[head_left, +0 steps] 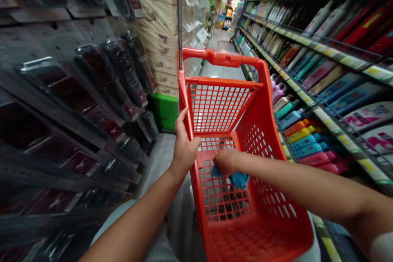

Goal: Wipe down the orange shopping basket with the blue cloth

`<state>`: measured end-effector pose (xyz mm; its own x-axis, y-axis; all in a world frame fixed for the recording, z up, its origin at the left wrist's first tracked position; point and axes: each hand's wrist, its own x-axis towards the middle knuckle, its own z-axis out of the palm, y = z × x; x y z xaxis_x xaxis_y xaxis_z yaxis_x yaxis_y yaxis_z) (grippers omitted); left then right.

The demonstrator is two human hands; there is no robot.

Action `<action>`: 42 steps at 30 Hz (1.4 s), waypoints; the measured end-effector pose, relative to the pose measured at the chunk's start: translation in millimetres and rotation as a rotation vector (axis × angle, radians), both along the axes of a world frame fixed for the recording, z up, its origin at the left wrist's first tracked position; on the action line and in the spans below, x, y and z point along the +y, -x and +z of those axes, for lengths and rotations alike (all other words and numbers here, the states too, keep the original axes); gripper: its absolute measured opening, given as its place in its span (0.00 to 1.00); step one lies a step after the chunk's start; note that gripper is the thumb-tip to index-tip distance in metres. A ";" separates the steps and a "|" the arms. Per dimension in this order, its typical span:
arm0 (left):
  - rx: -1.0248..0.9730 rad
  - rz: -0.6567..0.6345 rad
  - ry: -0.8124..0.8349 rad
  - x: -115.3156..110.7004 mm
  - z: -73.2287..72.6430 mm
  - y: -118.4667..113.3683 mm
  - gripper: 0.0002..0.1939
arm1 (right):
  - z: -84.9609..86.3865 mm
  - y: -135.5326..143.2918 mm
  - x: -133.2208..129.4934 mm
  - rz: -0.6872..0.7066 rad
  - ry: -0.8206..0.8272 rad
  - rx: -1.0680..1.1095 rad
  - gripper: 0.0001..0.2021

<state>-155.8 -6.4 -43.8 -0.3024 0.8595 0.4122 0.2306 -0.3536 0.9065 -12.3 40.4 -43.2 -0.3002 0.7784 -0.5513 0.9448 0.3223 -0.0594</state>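
Note:
A red plastic shopping cart with grid walls fills the middle of the view. My left hand is closed on its left rim, thumb over the inner side and fingers along the outside. Inside the basket, my right hand is closed on a blue item, which looks soft and hangs below the fingers. The fingertips of my right hand are partly hidden, and the blue item is blurred.
Packaged goods hang on a rack close at the left. Beige stacked packs stand beyond it, above a green box. Shelves of bottles line the right side. The aisle floor stretches ahead past the cart.

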 end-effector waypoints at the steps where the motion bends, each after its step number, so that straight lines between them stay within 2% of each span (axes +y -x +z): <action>1: -0.028 -0.019 0.003 -7.6 0.7 -0.8 0.43 | -8.9 2.8 21.7 -0.096 -0.092 -0.009 0.06; 3: -0.044 -0.030 0.008 -19.3 1.4 0.1 0.44 | -28.4 1.0 55.1 -0.225 -0.203 -0.001 0.11; 5: -0.018 -0.004 -0.002 -22.9 -0.3 5.7 0.44 | -49.4 -3.1 66.1 -0.311 -0.252 0.023 0.17; 7: -0.012 0.038 -0.028 -17.6 -3.7 15.7 0.44 | -70.4 2.0 54.6 -0.375 -0.294 0.053 0.21; 9: -0.048 0.067 -0.025 -6.1 -5.9 27.5 0.44 | -88.6 21.4 29.5 -0.358 -0.325 0.113 0.23; 12: -0.128 0.084 0.008 11.0 -3.6 42.7 0.41 | -105.2 62.4 -7.9 -0.157 -0.302 0.275 0.20; 14: -0.148 0.084 -0.006 16.4 0.8 48.9 0.40 | -109.1 76.3 -18.3 0.057 -0.257 0.402 0.16; 16: -0.123 0.090 -0.035 16.4 5.6 52.3 0.41 | -109.3 67.5 -12.3 0.129 -0.254 0.429 0.14; 17: -0.103 0.093 -0.046 15.0 7.6 53.1 0.42 | -108.7 55.9 -4.4 0.086 -0.274 0.398 0.14; 20: -0.055 0.099 -0.062 9.8 12.2 52.3 0.42 | -107.0 17.7 21.4 -0.213 -0.363 0.221 0.20; 22: -0.052 0.111 -0.076 8.1 14.3 49.9 0.40 | -108.4 13.3 25.1 -0.306 -0.394 0.164 0.22; 23: -0.054 0.120 -0.085 8.0 15.1 48.7 0.38 | -110.2 20.2 20.6 -0.304 -0.396 0.162 0.22; 25: -0.060 0.134 -0.100 8.7 15.6 47.3 0.37 | -115.3 44.6 3.1 -0.195 -0.378 0.221 0.20; 27: -0.061 0.131 -0.108 9.6 14.6 48.1 0.38 | -119.6 65.2 -13.9 0.050 -0.341 0.354 0.16; 29: -0.061 0.119 -0.101 9.8 12.2 50.5 0.39 | -120.3 65.0 -16.9 0.205 -0.304 0.438 0.14; 30: -0.062 0.113 -0.096 9.8 10.9 51.8 0.40 | -119.3 56.5 -12.0 0.192 -0.302 0.434 0.14; 31: -0.068 0.106 -0.093 9.7 9.6 52.8 0.40 | -117.6 44.5 -4.2 0.112 -0.312 0.396 0.15; 33: -0.080 0.098 -0.097 9.9 7.6 53.3 0.41 | -114.2 20.7 11.7 -0.118 -0.367 0.282 0.18; 35: -0.071 0.100 -0.112 11.0 6.7 51.9 0.40 | -113.2 12.5 13.9 -0.258 -0.412 0.208 0.20; 36: -0.059 0.107 -0.118 11.9 6.6 50.8 0.39 | -114.2 16.5 7.4 -0.267 -0.416 0.204 0.20; 38: -0.032 0.120 -0.121 13.5 6.8 48.9 0.38 | -118.1 35.5 -16.1 -0.161 -0.386 0.269 0.17; 40: -0.025 0.121 -0.117 14.7 6.7 48.4 0.38 | -120.9 53.5 -37.9 0.113 -0.315 0.453 0.15; 42: -0.029 0.107 -0.115 15.3 5.6 49.8 0.39 | -118.7 55.6 -40.8 0.229 -0.248 0.501 0.15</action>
